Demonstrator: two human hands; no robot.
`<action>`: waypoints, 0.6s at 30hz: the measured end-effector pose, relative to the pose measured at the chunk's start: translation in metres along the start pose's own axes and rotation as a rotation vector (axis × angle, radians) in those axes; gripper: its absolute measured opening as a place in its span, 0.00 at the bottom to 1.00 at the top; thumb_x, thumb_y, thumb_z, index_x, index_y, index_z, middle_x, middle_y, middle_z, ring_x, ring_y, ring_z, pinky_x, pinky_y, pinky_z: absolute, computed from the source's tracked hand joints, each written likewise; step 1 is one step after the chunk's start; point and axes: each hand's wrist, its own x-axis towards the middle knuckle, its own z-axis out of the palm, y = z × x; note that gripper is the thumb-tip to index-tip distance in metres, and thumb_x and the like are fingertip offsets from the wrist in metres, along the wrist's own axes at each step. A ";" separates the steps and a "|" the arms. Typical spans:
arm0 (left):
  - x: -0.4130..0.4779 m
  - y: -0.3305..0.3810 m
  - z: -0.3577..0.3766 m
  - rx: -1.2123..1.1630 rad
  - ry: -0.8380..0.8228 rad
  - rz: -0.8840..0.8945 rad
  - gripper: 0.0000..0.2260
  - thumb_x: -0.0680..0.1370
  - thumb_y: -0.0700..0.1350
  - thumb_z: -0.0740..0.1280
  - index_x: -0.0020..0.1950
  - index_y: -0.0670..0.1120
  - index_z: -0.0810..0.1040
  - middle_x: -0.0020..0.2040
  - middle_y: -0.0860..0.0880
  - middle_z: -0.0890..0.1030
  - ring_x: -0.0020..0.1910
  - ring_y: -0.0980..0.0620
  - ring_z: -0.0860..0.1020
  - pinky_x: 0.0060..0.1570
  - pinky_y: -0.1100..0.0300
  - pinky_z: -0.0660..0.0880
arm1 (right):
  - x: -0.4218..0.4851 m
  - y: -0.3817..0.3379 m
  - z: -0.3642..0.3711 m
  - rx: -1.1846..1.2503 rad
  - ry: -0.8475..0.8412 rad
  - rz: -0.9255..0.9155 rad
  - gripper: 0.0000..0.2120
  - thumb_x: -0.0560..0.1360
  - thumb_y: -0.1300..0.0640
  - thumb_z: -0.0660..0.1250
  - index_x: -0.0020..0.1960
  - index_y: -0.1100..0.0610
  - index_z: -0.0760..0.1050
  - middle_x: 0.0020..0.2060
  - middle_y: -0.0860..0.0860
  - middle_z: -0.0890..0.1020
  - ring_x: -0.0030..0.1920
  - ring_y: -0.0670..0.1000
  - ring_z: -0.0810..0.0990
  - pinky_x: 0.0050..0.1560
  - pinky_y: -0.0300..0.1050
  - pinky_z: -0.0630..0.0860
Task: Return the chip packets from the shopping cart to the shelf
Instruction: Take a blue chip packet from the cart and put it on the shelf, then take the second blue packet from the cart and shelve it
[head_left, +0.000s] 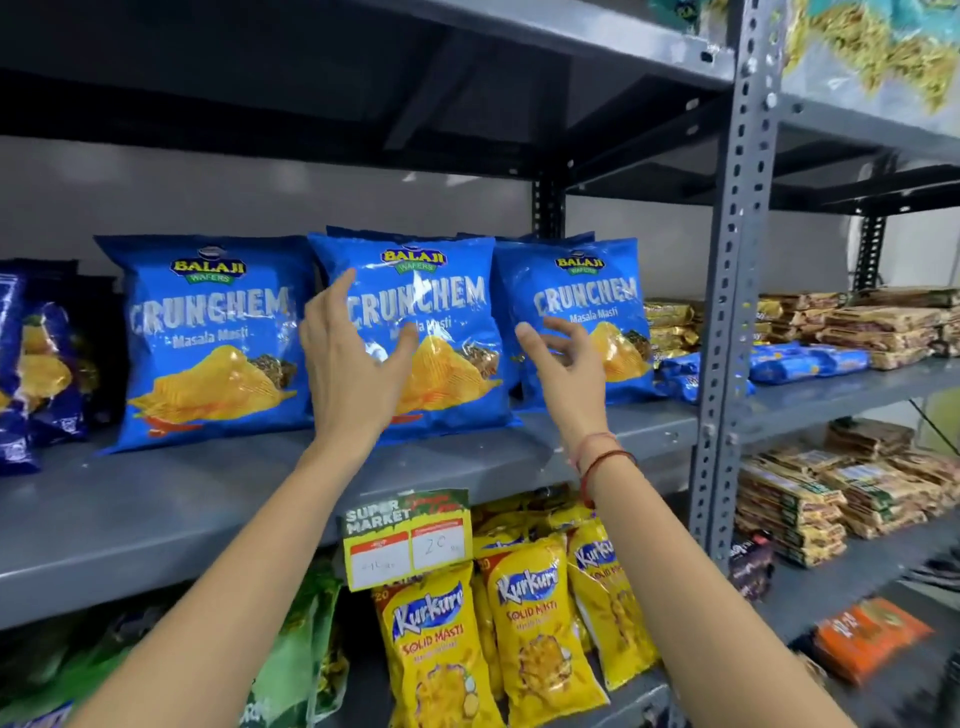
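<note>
Three blue Crunchem chip packets stand upright in a row on the grey metal shelf (156, 499): the left packet (208, 338), the middle packet (447, 312) and the right packet (587, 291). My left hand (348, 364) is spread open in front of the middle packet's left side, fingers apart and touching or just off its face. My right hand (563, 364) hovers open between the middle and right packets, fingers curled loosely, holding nothing. More blue packets stand behind the front row. The shopping cart is out of view.
Dark blue chip bags (31, 364) stand at the shelf's far left. A price tag (408, 540) hangs on the shelf edge. Yellow Kurkure packets (530, 623) fill the shelf below. A slotted upright post (727, 312) divides off the right bay of biscuit packs (841, 332).
</note>
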 end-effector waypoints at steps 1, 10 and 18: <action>-0.011 0.010 0.003 -0.062 -0.031 0.046 0.25 0.72 0.50 0.67 0.67 0.48 0.65 0.64 0.47 0.70 0.66 0.50 0.65 0.64 0.58 0.61 | -0.009 -0.002 -0.013 0.001 0.029 -0.011 0.20 0.72 0.46 0.69 0.60 0.53 0.73 0.50 0.49 0.81 0.52 0.51 0.80 0.50 0.40 0.77; -0.187 0.057 0.084 -0.411 -0.636 0.062 0.10 0.71 0.46 0.68 0.52 0.50 0.78 0.47 0.54 0.79 0.48 0.58 0.78 0.47 0.59 0.78 | -0.137 0.050 -0.169 -0.231 0.305 0.105 0.08 0.73 0.52 0.69 0.50 0.53 0.77 0.39 0.47 0.81 0.43 0.46 0.80 0.48 0.46 0.78; -0.388 0.044 0.159 -0.274 -1.383 -0.162 0.14 0.71 0.39 0.70 0.56 0.38 0.77 0.52 0.38 0.81 0.52 0.43 0.78 0.52 0.56 0.71 | -0.314 0.155 -0.302 -0.432 0.534 0.659 0.06 0.74 0.59 0.69 0.49 0.57 0.74 0.38 0.57 0.79 0.35 0.42 0.78 0.38 0.36 0.74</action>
